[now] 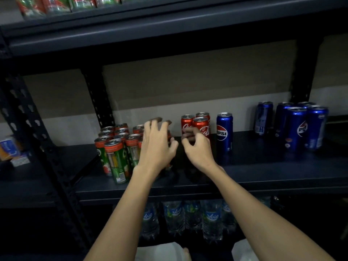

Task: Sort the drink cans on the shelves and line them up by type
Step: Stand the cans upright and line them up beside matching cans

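On the dark shelf point(263, 166) stand three groups of cans. Several green cans with orange tops point(116, 159) are packed at the left. Three red cola cans point(201, 127) stand in the middle, with a single blue Pepsi can point(224, 132) just right of them. Several more blue cans point(297, 127) cluster at the far right. My left hand point(156, 146) hovers with fingers spread at the right edge of the green group, hiding some cans behind it. My right hand point(197, 147) is in front of the red cans, fingers curled and apart, holding nothing.
Water bottles point(188, 217) fill the shelf below. Packaged goods point(56, 4) line the shelf above. A slotted black upright point(33, 132) stands at the left, with small boxes point(11, 149) beyond it. Bare shelf lies between the lone Pepsi can and the far blue group.
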